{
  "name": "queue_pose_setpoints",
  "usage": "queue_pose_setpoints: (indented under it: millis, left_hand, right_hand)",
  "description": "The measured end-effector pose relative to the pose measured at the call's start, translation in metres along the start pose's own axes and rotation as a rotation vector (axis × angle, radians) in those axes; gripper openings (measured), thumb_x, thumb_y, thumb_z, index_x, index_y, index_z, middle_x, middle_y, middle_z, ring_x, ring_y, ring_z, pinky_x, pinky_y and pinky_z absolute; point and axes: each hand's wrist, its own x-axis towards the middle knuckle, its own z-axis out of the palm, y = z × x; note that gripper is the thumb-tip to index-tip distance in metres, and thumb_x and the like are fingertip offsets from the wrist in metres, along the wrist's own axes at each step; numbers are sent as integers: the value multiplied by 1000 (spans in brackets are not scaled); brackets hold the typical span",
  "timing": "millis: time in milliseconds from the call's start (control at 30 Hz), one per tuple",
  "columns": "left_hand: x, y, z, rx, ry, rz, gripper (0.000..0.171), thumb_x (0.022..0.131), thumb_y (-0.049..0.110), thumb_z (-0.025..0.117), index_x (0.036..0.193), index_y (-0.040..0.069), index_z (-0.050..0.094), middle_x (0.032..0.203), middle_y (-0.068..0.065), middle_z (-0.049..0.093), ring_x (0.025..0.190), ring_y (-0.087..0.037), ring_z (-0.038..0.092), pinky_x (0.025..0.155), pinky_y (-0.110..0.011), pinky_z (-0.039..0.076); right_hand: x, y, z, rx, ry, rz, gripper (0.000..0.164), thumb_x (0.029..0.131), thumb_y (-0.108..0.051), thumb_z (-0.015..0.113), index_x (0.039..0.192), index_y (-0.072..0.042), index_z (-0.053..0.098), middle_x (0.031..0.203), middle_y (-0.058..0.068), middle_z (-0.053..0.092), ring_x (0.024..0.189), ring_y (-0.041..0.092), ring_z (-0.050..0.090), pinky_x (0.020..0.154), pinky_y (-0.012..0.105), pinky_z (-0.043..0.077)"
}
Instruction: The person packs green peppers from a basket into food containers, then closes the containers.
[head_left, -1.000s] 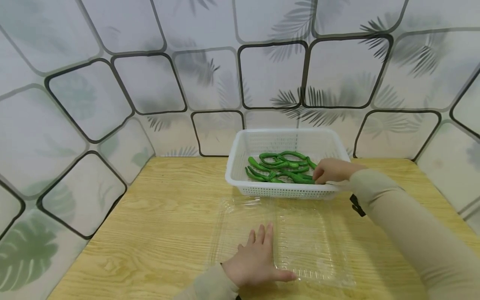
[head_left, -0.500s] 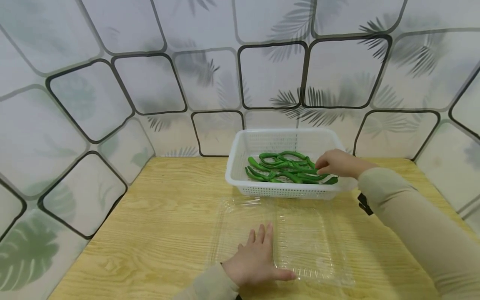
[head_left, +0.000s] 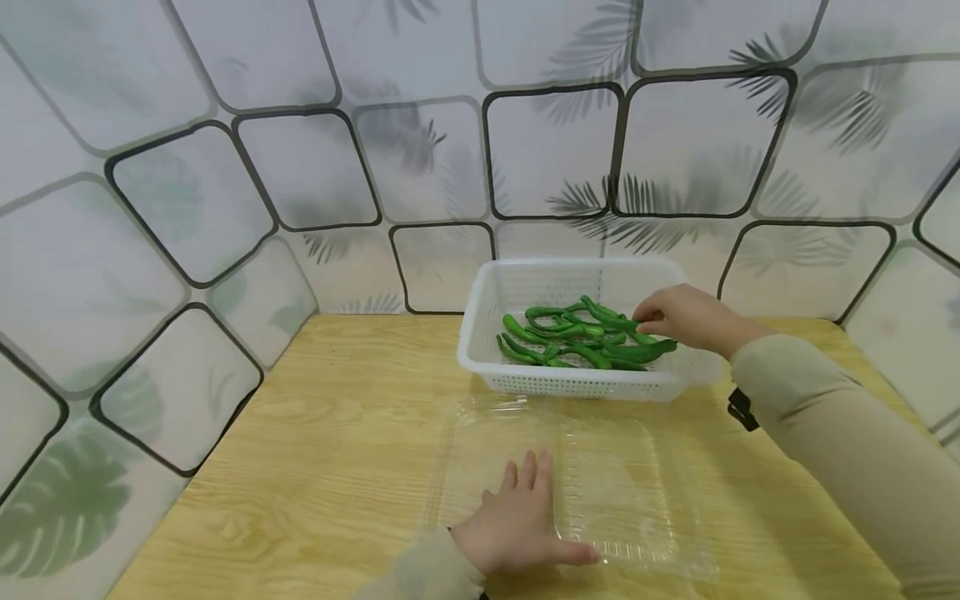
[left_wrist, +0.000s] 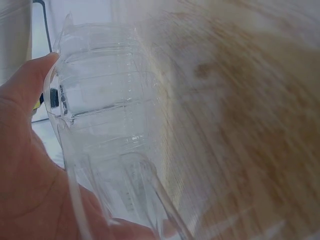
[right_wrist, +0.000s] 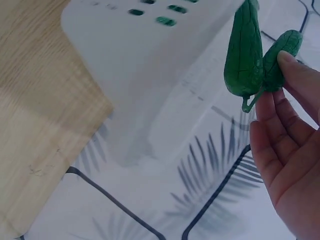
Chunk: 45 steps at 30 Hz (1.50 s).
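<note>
In the head view my right hand [head_left: 692, 318] is over the right end of a white plastic basket [head_left: 570, 383]. Its thumb and fingers pinch one end of a green chili pepper [right_wrist: 272, 65]. Another green pepper [right_wrist: 243, 60] hangs close beside it in the right wrist view. Several more peppers [head_left: 525, 333] lie in the basket. My left hand [head_left: 517, 523] rests, fingers spread, on the left half of an opened clear plastic clamshell box [head_left: 615, 492]. Its thumb touches the box's near edge, also seen from the side in the left wrist view.
A wood-grain table [head_left: 337, 442] lies under the box and basket. Patterned wall covering [head_left: 420, 167] rises behind and to both sides. The basket stands near the back edge, just beyond the box.
My right hand has risen from the basket's bottom, moving up and right, and a pepper is now raised in its fingers. The left hand stays on the clamshell box.
</note>
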Motion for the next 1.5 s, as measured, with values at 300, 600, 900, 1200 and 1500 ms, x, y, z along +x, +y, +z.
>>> queue_pose_setpoints:
  millis: [300,600,900,1200,1500]
  left_hand:
    - [2,-2,-1,-1,-12,-19,122,64,76,63,150,8,10,152,-20,17,134,-44,18,90,-69,30]
    - [1,-4,0,-8,-12,-26,122,63,76,63,150,7,12,151,-20,19,134,-45,20,89,-69,30]
    - [2,-4,2,44,22,-13,120,64,77,62,149,6,16,150,-20,23,132,-44,25,89,-66,33]
    - [4,-4,2,38,-19,-29,121,63,79,59,150,8,14,150,-19,22,133,-43,24,89,-67,32]
    - [4,-2,-1,40,-21,-21,120,64,79,58,150,8,14,150,-19,21,133,-43,23,89,-67,33]
  right_hand:
    - [-6,-26,-10,-5,80,-8,25,90,-15,63,109,-1,67,100,10,66,89,25,61,75,43,49]
    - [-24,-46,2,52,137,-84,20,87,-15,67,104,-5,69,96,3,66,85,19,61,72,39,50]
    - [-36,-47,43,29,206,-213,14,84,-13,69,97,-8,70,90,-2,64,79,15,61,67,35,50]
    - [-42,-39,84,-129,356,-357,18,75,-13,77,91,-11,69,89,-2,63,73,11,61,61,28,51]
    - [-44,-35,96,-324,519,-535,28,95,-32,55,88,-8,67,85,4,62,70,17,61,54,31,51]
